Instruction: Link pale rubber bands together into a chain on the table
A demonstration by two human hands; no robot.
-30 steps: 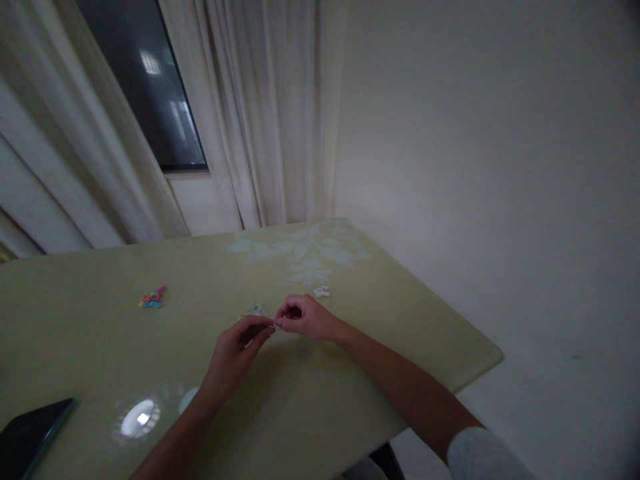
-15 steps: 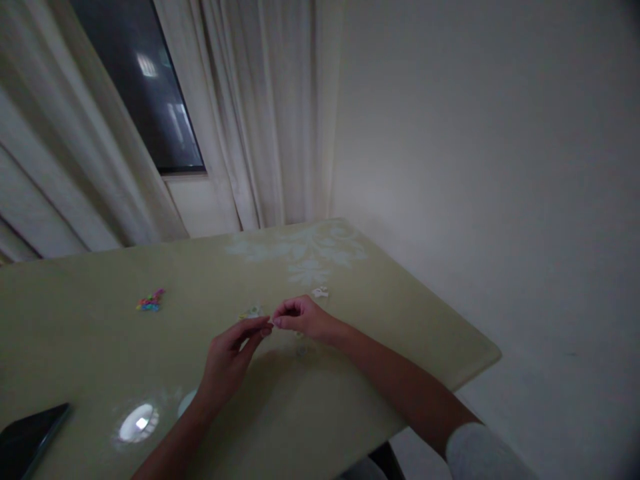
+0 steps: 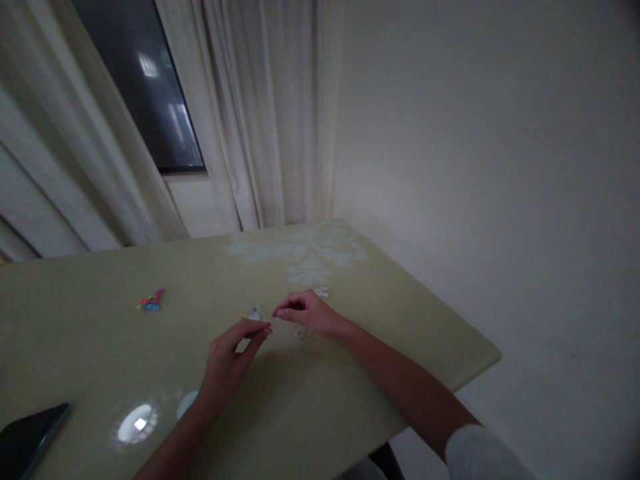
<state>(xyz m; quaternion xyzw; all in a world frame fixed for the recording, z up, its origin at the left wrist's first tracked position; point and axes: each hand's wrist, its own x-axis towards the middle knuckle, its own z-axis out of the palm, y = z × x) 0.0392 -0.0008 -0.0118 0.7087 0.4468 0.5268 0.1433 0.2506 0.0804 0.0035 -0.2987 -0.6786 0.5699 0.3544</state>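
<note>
My left hand (image 3: 235, 353) hovers low over the pale green table (image 3: 100, 360), thumb and fingers pinched together at the tips; what they hold is too small to make out. My right hand (image 3: 305, 313) is just right of it, fingers curled into a pinch, a small gap between the two hands. A little pale piece (image 3: 254, 312) lies on the table just beyond the fingertips. A small white piece (image 3: 321, 292) lies behind my right hand.
A small heap of bright multicoloured bits (image 3: 150, 301) lies to the left. A dark phone (image 3: 27, 443) rests at the near left corner. Curtains (image 3: 260, 113) and a dark window (image 3: 145, 80) stand behind the table; a wall runs along the right edge.
My two hands, touching at the fingertips a second ago, have drawn slightly apart; the right hand shifted a little away and up the table.
</note>
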